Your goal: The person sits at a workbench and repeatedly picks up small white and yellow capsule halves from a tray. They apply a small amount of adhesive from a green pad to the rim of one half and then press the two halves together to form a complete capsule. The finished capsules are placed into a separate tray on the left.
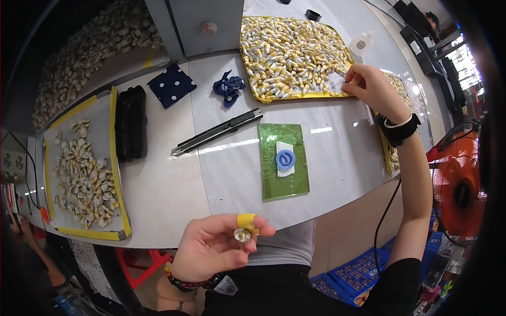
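Observation:
My left hand (211,245) is in front of the table edge, its index finger wrapped in yellow tape. Its thumb and fingers are closed around a small white-and-yellow piece (242,235). My right hand (377,89) reaches to the near right corner of a yellow-edged tray (295,96), its fingertips pinched together. What they hold, if anything, I cannot make out. Many small elongated white-and-yellow pieces (290,52) fill that tray. Between the hands, a green glass-like plate (284,187) bears a white pad with a round blue ring-shaped piece (285,159) on it.
A utility knife (216,131) lies left of the plate. Behind it are a dotted navy cloth (172,86) and a crumpled one (228,88). Another tray (122,210) of pieces and a black holder (130,124) stand left. A white bottle (361,44) and an orange fan (461,189) are right.

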`<state>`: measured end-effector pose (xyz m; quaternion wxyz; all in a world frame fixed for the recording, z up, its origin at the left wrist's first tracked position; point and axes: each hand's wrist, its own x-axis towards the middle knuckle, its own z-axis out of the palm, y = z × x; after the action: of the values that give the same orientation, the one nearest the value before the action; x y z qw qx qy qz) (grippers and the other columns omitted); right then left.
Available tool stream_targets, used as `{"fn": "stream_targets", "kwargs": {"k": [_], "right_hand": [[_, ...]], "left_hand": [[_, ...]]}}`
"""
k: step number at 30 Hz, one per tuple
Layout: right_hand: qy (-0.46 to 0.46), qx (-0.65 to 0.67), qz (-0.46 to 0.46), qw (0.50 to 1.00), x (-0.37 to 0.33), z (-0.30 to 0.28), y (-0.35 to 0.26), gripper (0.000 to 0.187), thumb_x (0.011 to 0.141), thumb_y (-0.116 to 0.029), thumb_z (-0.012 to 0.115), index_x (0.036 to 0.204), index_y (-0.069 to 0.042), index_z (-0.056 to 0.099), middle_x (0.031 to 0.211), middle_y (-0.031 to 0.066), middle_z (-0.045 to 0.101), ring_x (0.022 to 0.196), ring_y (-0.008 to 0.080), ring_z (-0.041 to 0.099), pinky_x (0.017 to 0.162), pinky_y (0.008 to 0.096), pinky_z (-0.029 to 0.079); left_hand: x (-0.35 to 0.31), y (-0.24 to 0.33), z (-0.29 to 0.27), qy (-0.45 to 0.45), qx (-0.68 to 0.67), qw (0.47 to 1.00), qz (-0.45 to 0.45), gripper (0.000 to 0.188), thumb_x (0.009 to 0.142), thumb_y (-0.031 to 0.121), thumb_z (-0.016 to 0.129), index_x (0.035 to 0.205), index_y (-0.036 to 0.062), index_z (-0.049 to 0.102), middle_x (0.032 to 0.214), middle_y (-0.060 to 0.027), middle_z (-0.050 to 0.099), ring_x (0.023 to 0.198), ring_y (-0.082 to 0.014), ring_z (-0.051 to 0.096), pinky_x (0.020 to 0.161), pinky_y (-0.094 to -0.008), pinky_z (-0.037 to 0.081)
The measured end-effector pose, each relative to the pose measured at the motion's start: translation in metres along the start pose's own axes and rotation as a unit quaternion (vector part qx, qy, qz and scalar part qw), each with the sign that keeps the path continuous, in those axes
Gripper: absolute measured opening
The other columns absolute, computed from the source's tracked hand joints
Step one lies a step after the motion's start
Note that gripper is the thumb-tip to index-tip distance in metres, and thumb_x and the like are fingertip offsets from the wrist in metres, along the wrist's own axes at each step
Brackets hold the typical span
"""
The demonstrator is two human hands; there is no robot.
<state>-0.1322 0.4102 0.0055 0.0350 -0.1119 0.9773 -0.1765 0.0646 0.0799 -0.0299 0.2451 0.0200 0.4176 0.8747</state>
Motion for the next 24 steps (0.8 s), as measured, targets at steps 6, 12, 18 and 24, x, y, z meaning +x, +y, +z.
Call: {"fn": "stream_targets", "kwargs": {"k": [6, 12, 18, 24], "right_hand": [[0.012, -0.004, -0.014, 1.0, -0.001, -0.003, 0.001, 0.009, 0.078, -0.005, 0.061, 0.079, 0.003, 0.057, 0.061, 0.0094, 0.056, 0.057, 0.0163, 0.055, 0.054, 0.0298, 0.042], [0.074, 0.1, -0.122, 0.985, -0.014, -0.003, -0.015, 0.008, 0.081, 0.001, 0.055, 0.088, 0.002, 0.06, 0.076, 0.0077, 0.062, 0.068, 0.0143, 0.058, 0.059, 0.0269, 0.044], [-0.026, 0.132, -0.233, 0.963, -0.054, 0.006, -0.087, 0.013, 0.081, 0.003, 0.057, 0.09, -0.003, 0.063, 0.08, 0.0068, 0.063, 0.067, 0.0189, 0.059, 0.055, 0.0267, 0.045], [-0.087, 0.197, -0.276, 0.937, -0.067, 0.02, -0.101, 0.012, 0.078, 0.001, 0.06, 0.089, -0.004, 0.063, 0.076, 0.0086, 0.06, 0.067, 0.0234, 0.059, 0.054, 0.0322, 0.047]], "left_hand": [[-0.004, -0.005, 0.0, 0.001, -0.103, 0.994, -0.024, 0.042, 0.085, 0.021, 0.067, 0.113, -0.0074, 0.053, 0.103, -0.0239, 0.063, 0.075, -0.0099, 0.056, 0.073, -0.0227, 0.049], [-0.005, -0.005, -0.003, -0.022, -0.11, 0.993, -0.021, 0.045, 0.081, 0.026, 0.071, 0.108, -0.0059, 0.054, 0.1, -0.0231, 0.063, 0.075, -0.0127, 0.06, 0.07, -0.0232, 0.051], [-0.001, -0.009, -0.006, -0.013, -0.085, 0.996, 0.037, 0.045, 0.077, 0.025, 0.074, 0.103, -0.007, 0.057, 0.091, -0.0195, 0.064, 0.075, -0.0181, 0.064, 0.067, -0.0265, 0.053], [0.002, -0.002, 0.009, 0.043, -0.089, 0.995, -0.02, 0.043, 0.074, 0.027, 0.077, 0.097, -0.0043, 0.058, 0.084, -0.0185, 0.065, 0.072, -0.0218, 0.064, 0.061, -0.0285, 0.053]]}}
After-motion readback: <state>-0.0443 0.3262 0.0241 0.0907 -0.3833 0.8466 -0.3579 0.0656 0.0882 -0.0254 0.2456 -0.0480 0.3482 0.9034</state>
